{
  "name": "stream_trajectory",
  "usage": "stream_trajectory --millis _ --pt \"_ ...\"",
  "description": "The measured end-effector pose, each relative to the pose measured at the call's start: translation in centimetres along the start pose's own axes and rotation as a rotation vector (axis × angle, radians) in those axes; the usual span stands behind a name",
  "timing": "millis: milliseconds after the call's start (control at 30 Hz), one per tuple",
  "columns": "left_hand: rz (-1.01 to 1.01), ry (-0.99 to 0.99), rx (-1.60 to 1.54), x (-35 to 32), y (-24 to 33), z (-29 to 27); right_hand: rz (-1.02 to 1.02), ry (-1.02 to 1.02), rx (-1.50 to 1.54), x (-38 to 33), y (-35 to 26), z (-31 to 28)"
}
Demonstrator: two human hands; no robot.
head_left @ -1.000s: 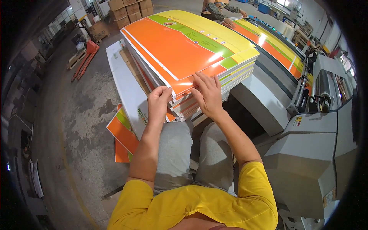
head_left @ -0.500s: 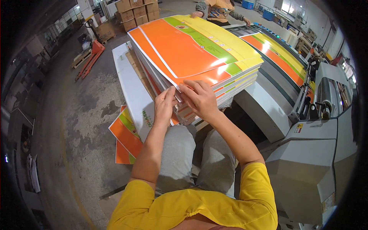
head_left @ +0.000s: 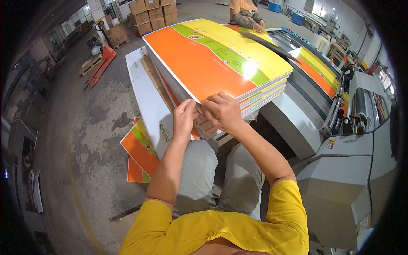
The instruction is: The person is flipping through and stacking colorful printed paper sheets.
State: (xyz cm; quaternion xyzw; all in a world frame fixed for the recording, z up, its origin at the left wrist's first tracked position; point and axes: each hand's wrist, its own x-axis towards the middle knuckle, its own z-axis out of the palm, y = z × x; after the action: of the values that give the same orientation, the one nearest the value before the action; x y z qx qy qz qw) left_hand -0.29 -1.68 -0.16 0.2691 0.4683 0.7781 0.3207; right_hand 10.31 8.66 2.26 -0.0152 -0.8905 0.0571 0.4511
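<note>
A tall stack of glossy printed sheets (head_left: 212, 63) in orange, green and yellow stands right in front of me. At its near corner my left hand (head_left: 185, 120) is closed, with thumb and fingertips pinching the edge of the upper sheets. Close beside it, my right hand (head_left: 222, 112) has its fingers curled in at the same corner, thumb against the sheet edge. How many sheets lie between my fingertips is hidden. The top sheet lies nearly level with the pile's edges.
Across the stack, a person (head_left: 245, 12) holds a curved sheet (head_left: 272, 43) over a machine bed bearing a similar sheet (head_left: 316, 72). The grey machine (head_left: 335, 170) fills my right side. Left are a white board (head_left: 146, 95), loose printed sheets (head_left: 138, 146), an orange pallet truck (head_left: 102, 63) and stacked cartons (head_left: 148, 16).
The skewed top sheet has settled into line with the stack. Across from me, the person has moved from the stack's far edge toward the machine and lifted a sheet. My hands have barely moved.
</note>
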Motion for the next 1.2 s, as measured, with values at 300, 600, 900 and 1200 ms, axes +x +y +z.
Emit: stream_trajectory --millis 300,600,900,1200 --pt "0.004 0.112 0.164 0.8 -0.2 -1.0 0.276 -0.28 0.103 7.0 3.9 4.3" --pt "0.039 0.089 0.309 1.7 -1.5 -0.3 0.277 -0.651 -0.078 10.9 7.1 13.0" --pt "0.055 0.082 0.257 1.0 -0.4 -0.3 0.15 -0.311 0.633 7.3 0.2 4.0" --pt "-0.067 0.046 0.079 1.4 0.2 -0.2 -0.217 0.047 -0.107 0.9 1.2 1.4"
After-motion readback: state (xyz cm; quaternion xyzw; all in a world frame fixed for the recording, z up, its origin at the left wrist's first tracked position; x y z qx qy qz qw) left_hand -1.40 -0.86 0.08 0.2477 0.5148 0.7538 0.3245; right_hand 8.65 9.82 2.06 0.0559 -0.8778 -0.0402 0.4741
